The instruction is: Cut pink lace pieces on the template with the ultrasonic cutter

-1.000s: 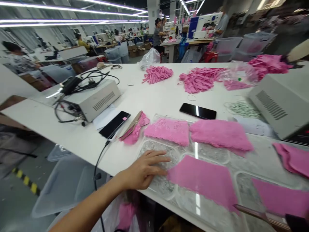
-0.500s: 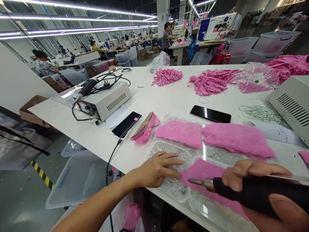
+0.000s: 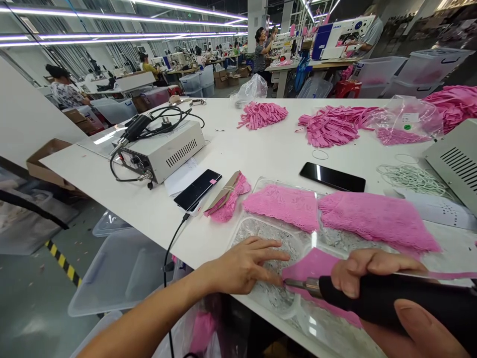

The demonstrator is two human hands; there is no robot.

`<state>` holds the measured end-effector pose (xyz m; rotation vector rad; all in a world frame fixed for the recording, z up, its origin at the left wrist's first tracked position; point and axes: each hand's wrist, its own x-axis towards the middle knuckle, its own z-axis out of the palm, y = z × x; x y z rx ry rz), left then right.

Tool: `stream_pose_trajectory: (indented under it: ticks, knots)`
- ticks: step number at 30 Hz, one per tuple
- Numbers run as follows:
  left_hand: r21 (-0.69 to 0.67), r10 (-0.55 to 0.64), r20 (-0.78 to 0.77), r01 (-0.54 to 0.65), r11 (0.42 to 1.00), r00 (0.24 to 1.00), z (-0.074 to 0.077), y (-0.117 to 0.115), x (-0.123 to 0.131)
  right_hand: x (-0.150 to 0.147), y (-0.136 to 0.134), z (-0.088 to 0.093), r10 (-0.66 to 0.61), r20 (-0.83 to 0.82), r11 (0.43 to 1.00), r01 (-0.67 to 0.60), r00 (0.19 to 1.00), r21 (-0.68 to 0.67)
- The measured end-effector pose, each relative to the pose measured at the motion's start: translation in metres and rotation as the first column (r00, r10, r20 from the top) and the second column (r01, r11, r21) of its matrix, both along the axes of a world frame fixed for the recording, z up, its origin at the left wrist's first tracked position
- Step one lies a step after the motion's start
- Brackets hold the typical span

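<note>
My left hand [image 3: 244,263] lies flat with fingers stretched out on a clear plastic sheet [image 3: 268,233], its fingertips at the edge of a pink fabric piece [image 3: 311,263]. My right hand [image 3: 395,298] is closed around a black-handled tool [image 3: 376,296]. The tool's metal tip [image 3: 298,284] touches the near left edge of that pink piece, right beside my left fingertips. Two more pink lace pieces [image 3: 285,204] [image 3: 376,219] lie further back on the sheet.
A grey control box [image 3: 164,149] with cables sits at the left, a second grey box [image 3: 456,159] at the right. Two phones [image 3: 197,190] [image 3: 332,177], a small bundle [image 3: 227,198], pink strip piles [image 3: 263,114] [image 3: 328,128], a bag [image 3: 404,122] and rubber bands [image 3: 412,178] lie on the white table [image 3: 261,149]. People work at far tables.
My right hand came in from the right with the black tool and brought its tip down to the pink piece's edge. My left hand stayed flat on the sheet.
</note>
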<state>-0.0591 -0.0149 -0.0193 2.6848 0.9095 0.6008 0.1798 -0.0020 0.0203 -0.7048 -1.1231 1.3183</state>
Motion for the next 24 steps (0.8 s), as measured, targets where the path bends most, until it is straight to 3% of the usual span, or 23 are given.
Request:
stream_pose_trajectory:
  ticks: [4, 9, 16, 24]
  knots:
    - [0.009, 0.007, -0.014, -0.007, 1.000, 1.000, 0.001, -0.001, 0.000, 0.000, 0.000, 0.004, 0.051, 0.023, 0.999, -0.051, 0.998, -0.017]
    - [0.013, 0.006, -0.029, -0.006, 1.000, 1.000, 0.001, -0.001, 0.001, 0.003, 0.008, 0.005, 0.121, 0.081, 0.988, -0.128, 0.989, 0.091]
    - [0.033, 0.021, -0.020, -0.020, 0.999, 1.000, 0.004, -0.001, 0.002, 0.008, 0.012, -0.004, 0.025, 0.026, 0.995, -0.028, 0.999, 0.092]
    - [0.045, 0.040, -0.041, -0.038, 0.998, 0.998, 0.003, -0.002, 0.003, -0.001, 0.010, 0.002, 0.015, 0.013, 0.998, -0.016, 1.000, 0.057]
